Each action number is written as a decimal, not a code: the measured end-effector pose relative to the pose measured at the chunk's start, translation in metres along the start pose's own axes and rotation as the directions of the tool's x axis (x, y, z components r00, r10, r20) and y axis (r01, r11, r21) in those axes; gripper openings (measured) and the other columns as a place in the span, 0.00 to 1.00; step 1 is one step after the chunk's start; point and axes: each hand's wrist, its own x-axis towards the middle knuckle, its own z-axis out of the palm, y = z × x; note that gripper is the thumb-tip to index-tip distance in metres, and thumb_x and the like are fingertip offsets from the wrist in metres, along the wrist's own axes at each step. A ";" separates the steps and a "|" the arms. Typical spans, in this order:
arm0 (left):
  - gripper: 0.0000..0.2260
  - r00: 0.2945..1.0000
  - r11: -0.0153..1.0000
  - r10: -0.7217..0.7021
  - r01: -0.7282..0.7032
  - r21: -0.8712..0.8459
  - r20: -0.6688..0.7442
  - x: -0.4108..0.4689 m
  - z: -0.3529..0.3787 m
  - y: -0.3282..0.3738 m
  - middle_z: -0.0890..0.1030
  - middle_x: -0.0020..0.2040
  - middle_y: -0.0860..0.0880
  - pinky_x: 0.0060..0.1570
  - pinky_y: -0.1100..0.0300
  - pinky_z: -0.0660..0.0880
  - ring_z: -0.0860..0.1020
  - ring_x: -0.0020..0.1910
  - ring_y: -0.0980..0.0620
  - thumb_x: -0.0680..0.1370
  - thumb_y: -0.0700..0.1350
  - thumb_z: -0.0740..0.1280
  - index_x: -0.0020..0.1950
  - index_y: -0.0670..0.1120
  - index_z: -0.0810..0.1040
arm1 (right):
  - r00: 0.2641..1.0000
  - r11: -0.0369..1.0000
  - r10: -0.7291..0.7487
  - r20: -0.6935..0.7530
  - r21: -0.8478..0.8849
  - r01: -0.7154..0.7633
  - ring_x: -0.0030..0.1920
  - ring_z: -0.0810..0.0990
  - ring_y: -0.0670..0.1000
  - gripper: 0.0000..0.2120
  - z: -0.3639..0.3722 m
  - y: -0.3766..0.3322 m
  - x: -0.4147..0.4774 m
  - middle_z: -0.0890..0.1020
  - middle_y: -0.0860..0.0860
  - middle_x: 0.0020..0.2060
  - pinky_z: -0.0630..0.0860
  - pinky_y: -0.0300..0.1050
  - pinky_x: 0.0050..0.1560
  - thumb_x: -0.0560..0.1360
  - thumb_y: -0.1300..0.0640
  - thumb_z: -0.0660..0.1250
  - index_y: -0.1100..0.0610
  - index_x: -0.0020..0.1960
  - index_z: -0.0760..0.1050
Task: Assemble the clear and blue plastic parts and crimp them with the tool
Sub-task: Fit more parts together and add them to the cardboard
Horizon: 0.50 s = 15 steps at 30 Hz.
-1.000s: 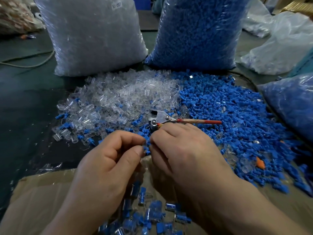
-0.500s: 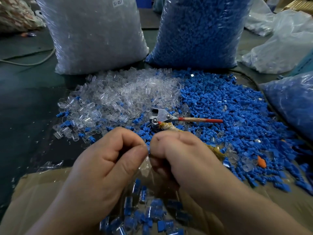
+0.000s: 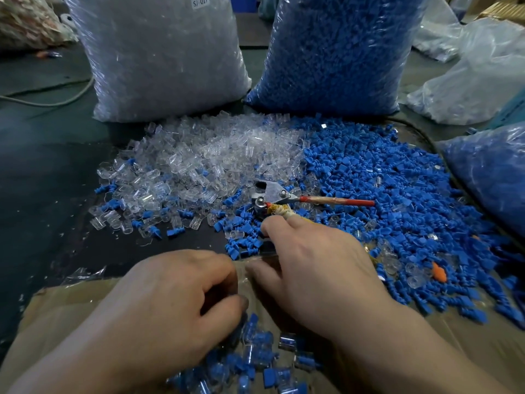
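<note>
a white label (image 3: 200, 1) on the clear-parts bag (image 3: 159, 58) reads roughly "sj 017".

A heap of small clear plastic parts (image 3: 204, 157) lay on the left, meeting a wider heap of blue plastic parts (image 3: 383, 180) on the right. Where they met, a metal crimping tool (image 3: 272, 194) lay flat, one red handle pointing right and the other wrapped in pale tape. Nearer, joined clear-and-blue pieces (image 3: 255, 354) lay jumbled together.
</note>
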 end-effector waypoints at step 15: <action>0.12 0.966 0.991 -0.117 0.128 0.035 -0.233 0.024 0.021 -0.007 0.72 0.52 0.59 0.42 0.65 0.71 0.74 0.45 0.59 0.75 0.49 0.70 0.58 0.56 0.82 | 0.990 0.987 -0.137 0.042 -0.085 0.140 0.36 0.67 0.52 0.18 0.017 0.000 0.018 0.60 0.46 0.36 0.57 0.46 0.29 0.80 0.38 0.52 0.47 0.59 0.73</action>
